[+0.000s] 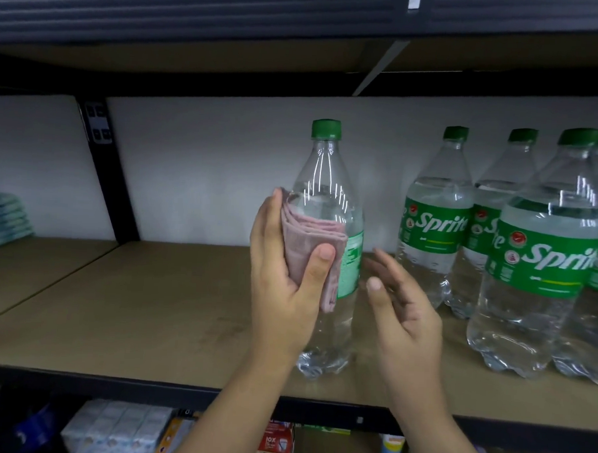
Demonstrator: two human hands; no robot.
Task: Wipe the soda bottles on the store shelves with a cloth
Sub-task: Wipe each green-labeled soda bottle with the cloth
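my left hand (281, 277) grips a folded pink cloth (310, 247) against the clear plastic sprite bottle (327, 179), upright on the matte wooden shelf (150, 305). my right hand (403, 309), just right, fingers loose, holds nothing.

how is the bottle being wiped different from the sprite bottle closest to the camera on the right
The wiped bottle stands alone at mid-shelf, while the nearest Sprite bottle stands among a group of others. The wiped bottle has the pink cloth pressed on it by the left hand; the nearest Sprite bottle is untouched. Its logo faces the camera, while the wiped bottle's label shows only its edge. Both are upright, clear and green-capped.
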